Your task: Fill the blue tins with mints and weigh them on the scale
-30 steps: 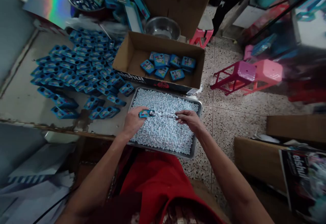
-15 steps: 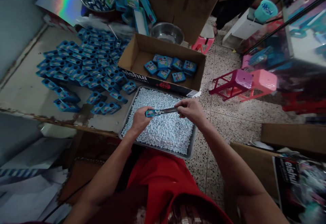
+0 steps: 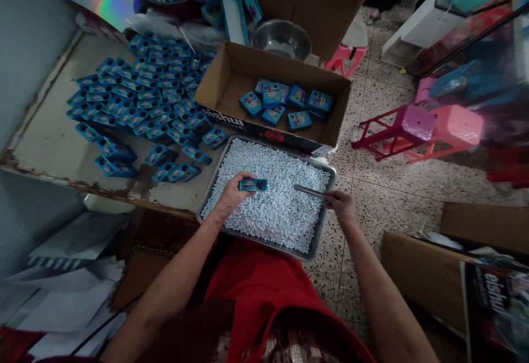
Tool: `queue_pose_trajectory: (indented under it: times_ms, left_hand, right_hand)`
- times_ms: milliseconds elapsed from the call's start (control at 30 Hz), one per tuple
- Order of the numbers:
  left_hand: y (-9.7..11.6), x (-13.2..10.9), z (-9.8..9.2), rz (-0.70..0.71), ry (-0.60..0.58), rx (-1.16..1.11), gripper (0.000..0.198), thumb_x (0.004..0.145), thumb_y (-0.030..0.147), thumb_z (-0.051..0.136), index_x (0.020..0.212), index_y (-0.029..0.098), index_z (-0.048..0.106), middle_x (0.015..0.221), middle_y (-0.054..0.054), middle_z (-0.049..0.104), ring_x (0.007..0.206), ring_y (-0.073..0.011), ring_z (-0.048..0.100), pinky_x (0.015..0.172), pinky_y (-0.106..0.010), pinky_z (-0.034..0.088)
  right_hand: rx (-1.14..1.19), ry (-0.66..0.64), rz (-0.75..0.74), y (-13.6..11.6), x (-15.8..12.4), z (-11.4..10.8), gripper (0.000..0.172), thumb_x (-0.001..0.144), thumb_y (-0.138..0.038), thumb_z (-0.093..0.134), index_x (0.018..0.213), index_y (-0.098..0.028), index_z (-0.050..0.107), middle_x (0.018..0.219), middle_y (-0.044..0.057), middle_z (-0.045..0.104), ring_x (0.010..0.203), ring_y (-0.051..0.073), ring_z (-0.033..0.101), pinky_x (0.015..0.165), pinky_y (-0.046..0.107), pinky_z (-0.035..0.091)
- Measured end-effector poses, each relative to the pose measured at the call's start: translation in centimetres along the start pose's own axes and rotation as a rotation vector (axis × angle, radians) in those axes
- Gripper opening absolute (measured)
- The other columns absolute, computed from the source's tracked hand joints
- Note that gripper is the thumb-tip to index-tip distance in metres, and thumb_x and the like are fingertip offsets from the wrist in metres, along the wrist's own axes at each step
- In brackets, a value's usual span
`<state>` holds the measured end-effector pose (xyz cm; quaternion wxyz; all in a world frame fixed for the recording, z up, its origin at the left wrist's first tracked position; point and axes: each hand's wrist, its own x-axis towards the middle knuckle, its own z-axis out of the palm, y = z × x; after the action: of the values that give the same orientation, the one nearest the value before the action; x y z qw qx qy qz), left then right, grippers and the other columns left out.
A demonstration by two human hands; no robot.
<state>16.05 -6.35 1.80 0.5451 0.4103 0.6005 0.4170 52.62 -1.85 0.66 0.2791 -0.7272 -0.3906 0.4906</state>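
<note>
A metal tray (image 3: 324, 229) full of small pale blue-white candies (image 3: 276, 198) lies in front of me. My left hand (image 3: 231, 196) is closed on a small blue candy box (image 3: 252, 185), held just above the candies. My right hand (image 3: 341, 203) at the tray's right edge is closed on a thin metal scoop strip (image 3: 309, 190) that points left toward the box, a short gap apart from it.
Many open blue boxes (image 3: 140, 98) cover the worn board to the left. A cardboard box (image 3: 231, 65) behind the tray holds several closed blue boxes (image 3: 285, 104). Metal bowls (image 3: 281, 38) stand farther back. Pink stools (image 3: 417, 126) and cartons (image 3: 417, 258) are on the right.
The metal strip, loaded with candies and set against the box mouth a second ago, has been pulled back to the right with my right hand. My left hand still holds the box.
</note>
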Motion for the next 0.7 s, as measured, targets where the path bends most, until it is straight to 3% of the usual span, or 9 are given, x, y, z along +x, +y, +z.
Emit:
queue_pose_trajectory:
  times_ms: [67, 167, 300, 400, 467, 600, 700]
  left_hand:
    - [-0.1, 0.3, -0.3, -0.027, -0.024, -0.036, 0.039, 0.066, 0.021, 0.079, 0.104, 0.018, 0.068, 0.104, -0.004, 0.073, 0.097, -0.0188, 0.068, 0.095, -0.032, 0.053]
    - [-0.3, 0.6, -1.3, -0.047, 0.035, -0.037, 0.043, 0.064, 0.023, 0.081, 0.105, 0.018, 0.067, 0.107, -0.005, 0.073, 0.098, -0.0197, 0.068, 0.092, -0.032, 0.055]
    - [-0.2, 0.8, -2.6, -0.017, 0.098, 0.139, 0.044, 0.063, 0.021, 0.082, 0.105, 0.019, 0.071, 0.106, -0.005, 0.074, 0.098, -0.0213, 0.069, 0.092, -0.034, 0.056]
    - [0.4, 0.9, -2.7, 0.023, 0.097, 0.294, 0.041, 0.064, 0.018, 0.081, 0.105, 0.019, 0.073, 0.108, -0.005, 0.075, 0.101, -0.0232, 0.069, 0.096, -0.037, 0.055]
    - [0.7, 0.9, -2.6, 0.055, 0.092, 0.360, 0.040, 0.065, 0.015, 0.080, 0.105, 0.020, 0.075, 0.110, -0.006, 0.075, 0.105, -0.0246, 0.069, 0.100, -0.039, 0.053]
    - [1.0, 0.5, -2.6, 0.088, 0.084, 0.428, 0.042, 0.066, 0.012, 0.078, 0.107, 0.020, 0.075, 0.111, -0.006, 0.075, 0.107, -0.0259, 0.069, 0.101, -0.040, 0.053]
    - [0.8, 0.3, -2.8, 0.094, 0.097, 0.414, 0.040, 0.066, 0.013, 0.078, 0.106, 0.021, 0.075, 0.111, -0.005, 0.075, 0.107, -0.0257, 0.069, 0.102, -0.040, 0.053]
  right_hand:
    - [0.035, -0.053, 0.034, 1.5, 1.0, 2.2, 0.024, 0.060, -0.039, 0.078, 0.072, -0.018, 0.074, 0.056, 0.002, 0.065, 0.049, 0.015, 0.059, 0.049, 0.027, 0.052]
    - [0.095, -0.120, 0.087, 1.9, 1.5, 4.6, 0.025, 0.060, -0.039, 0.082, 0.072, -0.019, 0.073, 0.054, 0.000, 0.064, 0.049, 0.013, 0.057, 0.049, 0.025, 0.051]
    - [0.157, -0.195, 0.145, 0.3, 0.8, 3.3, 0.032, 0.054, -0.039, 0.089, 0.072, -0.017, 0.074, 0.057, 0.003, 0.065, 0.048, 0.013, 0.056, 0.045, 0.024, 0.048]
    - [0.180, -0.280, 0.177, -2.0, 0.0, 2.1, 0.040, 0.050, -0.038, 0.092, 0.078, -0.015, 0.078, 0.064, 0.006, 0.069, 0.050, 0.013, 0.058, 0.045, 0.023, 0.048]
    - [0.185, -0.348, 0.175, -4.0, -0.3, 2.5, 0.043, 0.052, -0.039, 0.093, 0.084, -0.014, 0.080, 0.068, 0.006, 0.071, 0.052, 0.012, 0.059, 0.047, 0.022, 0.049]
    - [0.107, -0.450, 0.024, -9.1, -1.7, 5.8, 0.035, 0.064, -0.036, 0.085, 0.091, -0.014, 0.081, 0.064, 0.004, 0.071, 0.051, 0.012, 0.059, 0.050, 0.023, 0.049]
    - [-0.113, -0.417, -0.234, -13.1, -4.7, 8.9, 0.022, 0.075, -0.027, 0.070, 0.090, -0.016, 0.081, 0.062, 0.003, 0.069, 0.052, 0.015, 0.061, 0.054, 0.028, 0.050]
